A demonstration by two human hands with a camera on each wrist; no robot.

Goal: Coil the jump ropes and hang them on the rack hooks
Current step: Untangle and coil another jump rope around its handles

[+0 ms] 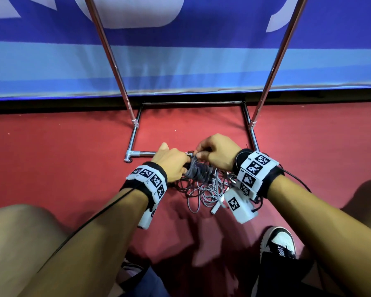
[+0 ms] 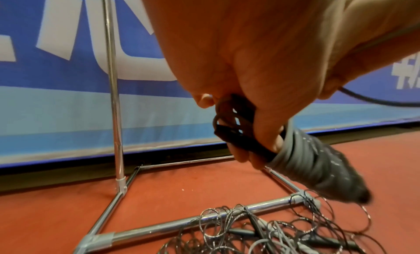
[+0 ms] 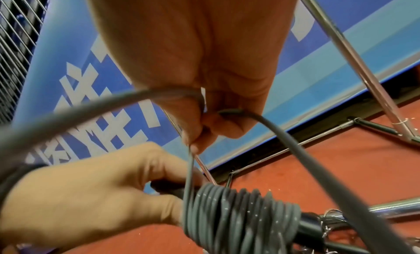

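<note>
Seen at top centre: right hand point(image 3: 200, 63), fingertips point(image 3: 195, 146) pinching a grey rope strand point(image 3: 318, 160) that looped out both ways. Gripped at lower left by left hand point(image 3: 90, 200): dark handles point(image 3: 168, 187), wound tight with grey rope coil point(image 3: 238, 216). Glimpsed at lower right on red floor point(image 3: 341, 171): chrome rack base point(image 3: 386, 207). Behind: blue banner point(image 3: 109, 96).

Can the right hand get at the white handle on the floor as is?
Probably not yet: the right hand is pinching the grey cord being wound onto the coil. The white handle lies uncovered under that wrist, so once the cord is released the way looks free.
</note>
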